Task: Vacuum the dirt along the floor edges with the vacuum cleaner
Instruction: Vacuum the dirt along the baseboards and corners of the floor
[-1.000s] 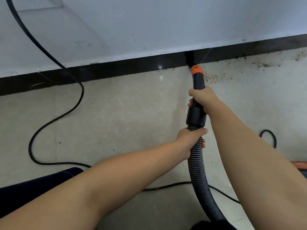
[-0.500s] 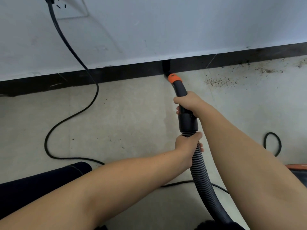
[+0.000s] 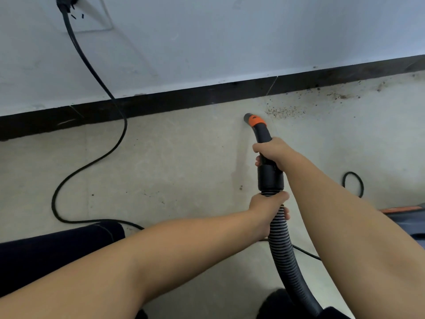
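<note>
A black vacuum nozzle with an orange collar points at the pale floor, a short way out from the dark baseboard. My right hand grips the black tube just behind the nozzle. My left hand grips the ribbed grey hose right below the black cuff. Brown dirt specks lie on the floor just right of the nozzle, and more dirt lies along the baseboard further right.
A black power cord runs from a wall socket at top left and loops over the floor. A second cord loop lies at right. The vacuum body's orange edge shows at far right. My dark trouser leg is at lower left.
The nozzle has pulled back from the baseboard onto the open floor. The view has shifted, so the wall socket now shows at top left. Both hands keep the same grip.
</note>
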Action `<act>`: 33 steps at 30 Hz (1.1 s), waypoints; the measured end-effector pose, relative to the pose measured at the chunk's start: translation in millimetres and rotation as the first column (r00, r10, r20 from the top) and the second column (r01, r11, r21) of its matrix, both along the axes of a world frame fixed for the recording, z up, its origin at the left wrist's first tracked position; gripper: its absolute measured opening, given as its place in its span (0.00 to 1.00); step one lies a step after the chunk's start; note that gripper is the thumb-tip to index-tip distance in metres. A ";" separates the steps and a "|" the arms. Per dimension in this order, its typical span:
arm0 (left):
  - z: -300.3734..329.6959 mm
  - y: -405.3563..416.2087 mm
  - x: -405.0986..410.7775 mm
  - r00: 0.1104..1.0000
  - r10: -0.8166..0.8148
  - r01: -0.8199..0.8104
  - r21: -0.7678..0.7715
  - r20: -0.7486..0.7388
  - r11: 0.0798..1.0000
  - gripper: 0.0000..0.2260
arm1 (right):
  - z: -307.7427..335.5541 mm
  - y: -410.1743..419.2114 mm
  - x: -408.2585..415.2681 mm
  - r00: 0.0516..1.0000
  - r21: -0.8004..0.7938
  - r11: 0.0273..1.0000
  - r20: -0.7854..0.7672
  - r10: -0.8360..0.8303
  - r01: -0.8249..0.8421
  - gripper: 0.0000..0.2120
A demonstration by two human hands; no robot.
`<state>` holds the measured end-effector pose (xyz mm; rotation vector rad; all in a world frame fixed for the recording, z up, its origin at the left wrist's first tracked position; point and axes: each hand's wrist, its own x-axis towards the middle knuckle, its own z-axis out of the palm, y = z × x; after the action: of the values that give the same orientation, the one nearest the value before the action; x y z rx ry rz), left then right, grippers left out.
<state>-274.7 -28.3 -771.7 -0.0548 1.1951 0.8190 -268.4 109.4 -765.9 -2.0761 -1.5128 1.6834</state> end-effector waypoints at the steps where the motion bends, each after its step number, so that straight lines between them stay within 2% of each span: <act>1: 1.7 1.7 0.4 1.000 -0.022 0.022 0.001 0.000 1.000 0.09 | 0.6 1.6 5.4 1.000 0.006 1.000 0.000 -0.030 0.030 0.10; 4: 4.4 6.8 -2.4 0.999 -0.028 0.028 -0.002 -0.019 1.000 0.09 | 3.9 6.4 5.3 0.999 0.007 0.999 -0.006 -0.041 0.041 0.09; 9: 0.2 4.9 -8.2 0.998 0.062 -0.062 0.004 -0.018 0.998 0.11 | 4.5 1.8 -19.0 0.997 -0.025 0.997 -0.038 0.074 -0.075 0.07; 13: 0.0 -2.0 3.8 1.000 0.031 -0.031 0.000 0.004 1.000 0.10 | 4.9 -2.6 -7.7 0.996 -0.048 0.995 -0.038 0.085 -0.086 0.05; 16: 1.6 -3.5 24.5 0.999 -0.052 0.052 0.005 0.011 0.999 0.13 | 6.6 -2.4 24.0 0.999 -0.057 0.998 -0.010 0.030 -0.031 0.06; 21: 5.9 3.7 50.2 0.978 -0.208 0.208 0.014 -0.018 0.978 0.08 | 2.7 2.4 79.9 0.986 -0.027 0.985 0.021 -0.168 0.169 0.12; 24: 5.5 15.3 48.5 0.972 -0.230 0.231 0.020 -0.037 0.973 0.08 | -2.5 12.5 86.6 0.972 -0.006 0.972 0.000 -0.236 0.236 0.13; 28: 5.7 20.5 35.8 0.977 -0.187 0.191 0.029 -0.104 0.981 0.08 | -2.7 20.0 65.0 0.983 0.002 0.984 -0.056 -0.176 0.177 0.12; 33: -0.9 13.6 31.5 0.989 -0.117 0.119 0.012 -0.087 0.993 0.10 | -6.4 11.6 43.9 0.994 -0.022 0.996 -0.073 -0.085 0.084 0.13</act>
<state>-243.2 -14.8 -772.6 0.0654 1.2602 0.7335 -224.4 121.0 -772.3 -2.0320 -1.3727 1.7306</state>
